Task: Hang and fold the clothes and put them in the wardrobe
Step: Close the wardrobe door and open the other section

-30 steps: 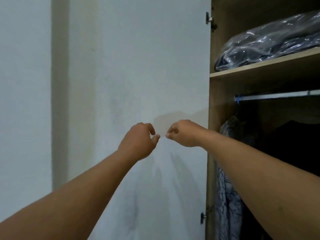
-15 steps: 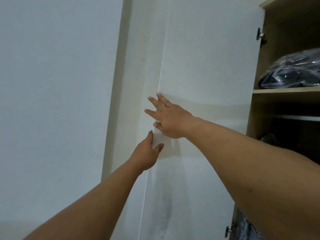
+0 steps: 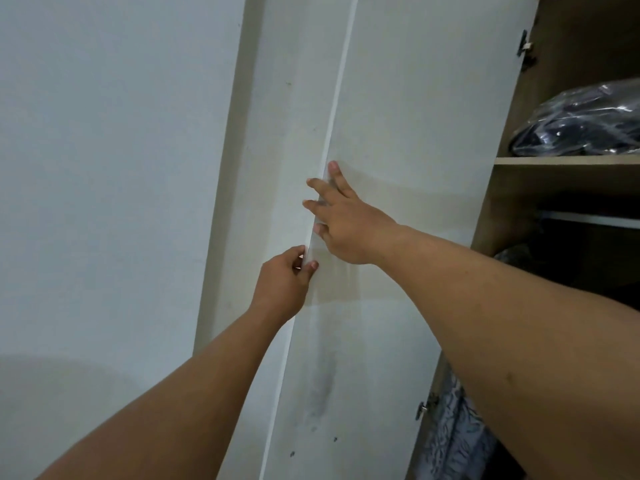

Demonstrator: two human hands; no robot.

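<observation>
Your left hand [image 3: 284, 284] pinches the free edge of the white door [image 3: 398, 237], thumb on the near face and fingers curled round behind the edge. Your right hand [image 3: 341, 225] lies flat on the door at 1 o'clock from the left one, its fingers [image 3: 320, 202] straight and spread, with their tips reaching over the door's edge; it grasps nothing. The two hands are close but apart.

The wardrobe [image 3: 568, 98] stands open at 3 o'clock from your hands. On its shelf [image 3: 564, 160], at 2 o'clock, lies a dark bundle in a clear bag [image 3: 581, 126]. Below the shelf runs a pale rail [image 3: 588, 219], and under it dark clothes [image 3: 588, 265] hang in shadow; you cannot make out what they are. At 5 o'clock a grey patterned garment [image 3: 453, 434] shows past your right forearm, just beside the lower hinge [image 3: 425, 406]. The upper hinge [image 3: 524, 50] sits at 1 o'clock. A plain wall [image 3: 104, 168] fills the view at 9 o'clock.
</observation>
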